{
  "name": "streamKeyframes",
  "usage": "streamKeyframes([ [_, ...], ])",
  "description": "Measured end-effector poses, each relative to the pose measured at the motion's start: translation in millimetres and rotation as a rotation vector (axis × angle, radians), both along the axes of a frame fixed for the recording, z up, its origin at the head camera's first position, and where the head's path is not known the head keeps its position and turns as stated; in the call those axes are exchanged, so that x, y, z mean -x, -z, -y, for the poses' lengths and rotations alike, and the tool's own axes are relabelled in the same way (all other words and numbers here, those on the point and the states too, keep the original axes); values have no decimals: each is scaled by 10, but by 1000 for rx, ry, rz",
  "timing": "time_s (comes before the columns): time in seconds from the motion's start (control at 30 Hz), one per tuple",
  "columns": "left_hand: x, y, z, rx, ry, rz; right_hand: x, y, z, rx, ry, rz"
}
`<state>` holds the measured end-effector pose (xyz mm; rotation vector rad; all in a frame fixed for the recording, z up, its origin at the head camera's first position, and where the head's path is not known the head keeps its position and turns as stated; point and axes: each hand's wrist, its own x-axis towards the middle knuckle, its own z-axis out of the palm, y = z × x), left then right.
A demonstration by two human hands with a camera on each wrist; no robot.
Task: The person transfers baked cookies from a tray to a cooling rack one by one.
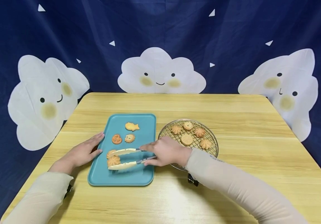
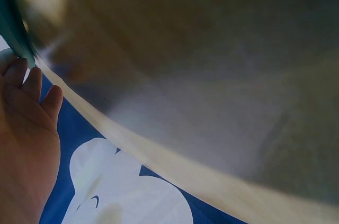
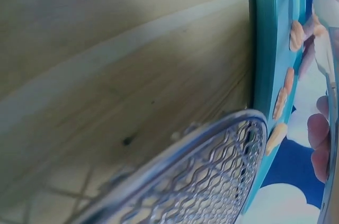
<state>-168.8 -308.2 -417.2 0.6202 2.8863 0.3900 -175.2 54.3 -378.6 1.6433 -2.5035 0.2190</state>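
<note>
My right hand (image 1: pixel 168 151) holds a pair of tongs (image 1: pixel 124 165) over the near part of a blue tray (image 1: pixel 132 179). A round ridged cookie (image 1: pixel 113 160) lies between the tongs' spread tips; whether both tips touch it I cannot tell. Just behind it sits another cookie (image 1: pixel 111 153), partly covered by the far tong arm. My left hand (image 1: pixel 80 153) rests against the tray's left rim, fingers fairly straight. Farther back on the tray are a fish-shaped cookie (image 1: pixel 132 126), a pretzel-shaped cookie (image 1: pixel 116 139) and a scalloped cookie (image 1: pixel 130 138).
Right of the tray stands a round wire rack (image 1: pixel 217 149) bearing several cookies, among them a round one (image 1: pixel 186 139); my right hand and forearm hide its near part. In the right wrist view the rack's mesh (image 3: pixel 212 176) comes close to the tray. Both are on a wooden table (image 1: pixel 247 124).
</note>
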Motion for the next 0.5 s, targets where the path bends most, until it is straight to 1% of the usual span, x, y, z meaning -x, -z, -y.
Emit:
streamKeyframes([
  [0.17, 5, -1, 1, 0, -1, 4, 18, 27, -124, 92, 1, -56],
  [0.27, 4, -4, 0, -2, -3, 4, 28, 42, -202, 143, 2, -76],
  [0.33, 4, -2, 2, 0, -5, 2, 31, 47, -254, 163, 10, -87],
  [0.5, 2, 2, 1, 1, -6, -1, 25, 42, -402, 169, 50, -93],
])
